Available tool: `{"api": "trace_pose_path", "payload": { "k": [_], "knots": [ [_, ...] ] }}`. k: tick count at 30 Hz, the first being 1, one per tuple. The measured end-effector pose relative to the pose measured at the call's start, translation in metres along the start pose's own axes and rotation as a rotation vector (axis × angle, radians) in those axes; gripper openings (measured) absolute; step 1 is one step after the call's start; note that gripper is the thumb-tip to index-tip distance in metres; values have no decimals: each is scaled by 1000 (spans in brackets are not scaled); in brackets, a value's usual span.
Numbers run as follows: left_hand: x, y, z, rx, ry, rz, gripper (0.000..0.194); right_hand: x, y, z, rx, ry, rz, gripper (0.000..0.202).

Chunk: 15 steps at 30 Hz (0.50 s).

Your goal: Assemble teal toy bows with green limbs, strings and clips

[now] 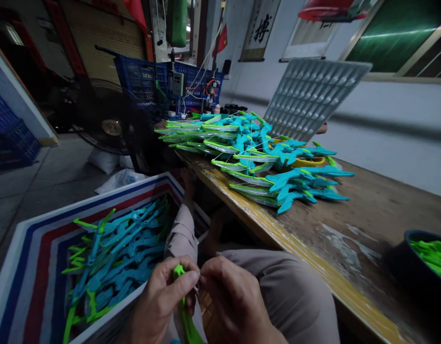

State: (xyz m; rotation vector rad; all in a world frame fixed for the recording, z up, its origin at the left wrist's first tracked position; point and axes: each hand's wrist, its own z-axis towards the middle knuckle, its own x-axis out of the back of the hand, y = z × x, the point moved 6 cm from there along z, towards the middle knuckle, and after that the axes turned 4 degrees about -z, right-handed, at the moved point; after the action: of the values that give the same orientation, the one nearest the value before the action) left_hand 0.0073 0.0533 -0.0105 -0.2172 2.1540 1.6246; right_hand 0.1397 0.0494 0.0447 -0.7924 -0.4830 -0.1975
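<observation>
My left hand (166,294) is closed around a bright green plastic part (187,320), held low in front of my lap. Its thumb and forefinger meet near the part's upper end. Right beside them, my right hand (237,298) is pinched, its fingertips almost touching the left thumb. Whatever sits in that pinch is tiny and mostly hidden. Left of my hands, a striped box (44,234) holds a heap of turquoise and green plastic pieces (123,253). On the table lies a pile of turquoise and green toy bows (238,143) with thin white strings.
The wooden table (349,239) runs along my right, its taped edge close to my knee. A dark tub (403,258) of green parts stands at the right, and a yellow basin (310,161) behind the bows. A clear moulded tray (310,95) leans upright. A fan (111,126) stands left.
</observation>
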Motion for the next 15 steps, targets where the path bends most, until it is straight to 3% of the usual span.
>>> {"api": "trace_pose_path", "payload": {
  "k": [3,6,12,15],
  "knots": [
    [3,-3,1,-7,26,-44,34,3,-1,3,-18,-38,21,10],
    [4,-4,2,-20,43,-75,35,1,-3,5,-23,-90,68,21],
    [1,1,2,23,-36,-15,44,-2,-2,5,-36,-83,95,12],
    [6,1,1,47,-51,32,39,-1,-1,5,-30,-66,103,12]
  ]
}}
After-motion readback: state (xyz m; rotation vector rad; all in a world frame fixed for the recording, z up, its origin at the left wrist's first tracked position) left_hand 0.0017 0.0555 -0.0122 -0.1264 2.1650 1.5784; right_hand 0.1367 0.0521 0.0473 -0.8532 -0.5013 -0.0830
